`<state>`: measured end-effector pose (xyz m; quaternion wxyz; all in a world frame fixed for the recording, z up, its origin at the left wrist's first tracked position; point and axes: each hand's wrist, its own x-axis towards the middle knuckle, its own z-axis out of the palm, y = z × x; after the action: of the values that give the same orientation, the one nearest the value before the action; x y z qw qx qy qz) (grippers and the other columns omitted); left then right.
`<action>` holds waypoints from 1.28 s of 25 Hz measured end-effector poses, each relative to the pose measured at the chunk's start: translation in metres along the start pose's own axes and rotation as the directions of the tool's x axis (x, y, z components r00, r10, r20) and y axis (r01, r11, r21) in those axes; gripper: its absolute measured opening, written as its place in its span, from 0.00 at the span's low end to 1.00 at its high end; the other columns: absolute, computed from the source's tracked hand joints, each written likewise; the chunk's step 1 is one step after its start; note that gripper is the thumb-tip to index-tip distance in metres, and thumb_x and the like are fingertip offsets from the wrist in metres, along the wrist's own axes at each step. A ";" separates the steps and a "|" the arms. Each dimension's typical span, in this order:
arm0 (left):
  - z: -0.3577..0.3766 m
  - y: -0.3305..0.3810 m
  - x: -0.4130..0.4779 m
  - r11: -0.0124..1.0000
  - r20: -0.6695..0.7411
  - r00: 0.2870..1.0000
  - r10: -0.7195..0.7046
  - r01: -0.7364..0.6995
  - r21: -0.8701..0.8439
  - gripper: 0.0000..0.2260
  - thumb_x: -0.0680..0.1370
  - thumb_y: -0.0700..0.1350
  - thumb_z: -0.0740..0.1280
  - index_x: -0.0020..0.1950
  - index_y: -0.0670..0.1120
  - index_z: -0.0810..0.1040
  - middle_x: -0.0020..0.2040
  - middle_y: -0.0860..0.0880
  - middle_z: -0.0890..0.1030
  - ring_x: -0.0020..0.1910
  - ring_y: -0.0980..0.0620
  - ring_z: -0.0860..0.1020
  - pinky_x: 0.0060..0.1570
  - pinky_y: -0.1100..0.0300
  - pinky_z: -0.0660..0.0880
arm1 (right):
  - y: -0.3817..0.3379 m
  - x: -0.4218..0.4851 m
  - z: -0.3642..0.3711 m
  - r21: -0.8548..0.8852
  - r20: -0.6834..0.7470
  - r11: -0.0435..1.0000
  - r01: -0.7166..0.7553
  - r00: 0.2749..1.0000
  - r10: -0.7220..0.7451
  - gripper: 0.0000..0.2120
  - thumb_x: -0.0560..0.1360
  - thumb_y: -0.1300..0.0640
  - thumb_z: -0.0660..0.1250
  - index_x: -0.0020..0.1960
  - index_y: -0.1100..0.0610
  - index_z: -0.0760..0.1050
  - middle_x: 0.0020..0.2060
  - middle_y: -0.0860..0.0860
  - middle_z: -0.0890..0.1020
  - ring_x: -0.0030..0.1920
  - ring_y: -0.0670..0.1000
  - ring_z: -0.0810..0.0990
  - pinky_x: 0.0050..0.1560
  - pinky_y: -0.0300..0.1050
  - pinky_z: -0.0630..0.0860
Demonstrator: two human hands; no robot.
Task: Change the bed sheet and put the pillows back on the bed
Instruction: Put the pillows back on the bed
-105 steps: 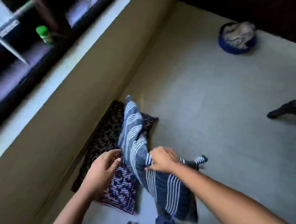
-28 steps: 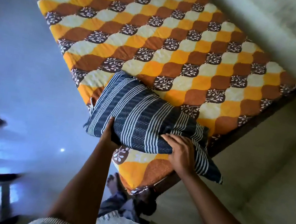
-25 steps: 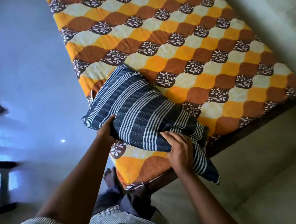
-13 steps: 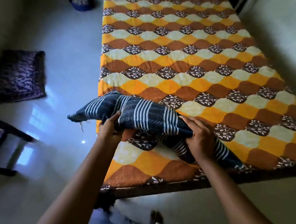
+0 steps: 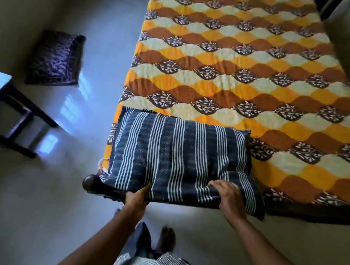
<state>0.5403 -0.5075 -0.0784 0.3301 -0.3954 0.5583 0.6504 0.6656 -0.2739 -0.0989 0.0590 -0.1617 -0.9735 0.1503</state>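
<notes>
Your pillow (image 5: 178, 152) lies flat on the sheet (image 5: 233, 73), lower centre of frame, at the bed's near-left corner. Left hand (image 5: 137, 196) pinches its near edge, thumb on top; right hand (image 5: 228, 198) grips bunched cloth just rightward, both at the pillow's near side.

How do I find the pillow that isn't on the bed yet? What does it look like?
Start at the bed with the orange and brown sheet, then look at the floor on its left, by the wall. A purple pillow lies flat there, past the dark table. Unlike the striped pillow on the bed, it has a small busy print and no stripes.
</notes>
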 end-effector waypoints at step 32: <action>-0.010 0.130 0.046 0.288 0.397 0.775 0.492 -0.575 0.766 0.10 0.79 0.45 0.62 0.57 0.44 0.78 0.53 0.44 0.82 0.50 0.44 0.80 0.43 0.59 0.71 | -0.123 0.160 0.001 0.361 0.242 0.931 -0.052 0.969 -0.039 0.12 0.76 0.62 0.62 0.58 0.57 0.78 0.56 0.55 0.80 0.58 0.53 0.75 0.59 0.43 0.69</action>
<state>0.4069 -0.5386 -0.0589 0.2674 0.0599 0.8872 0.3711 0.4787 -0.3322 -0.0511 -0.0333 -0.1313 -0.9279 0.3472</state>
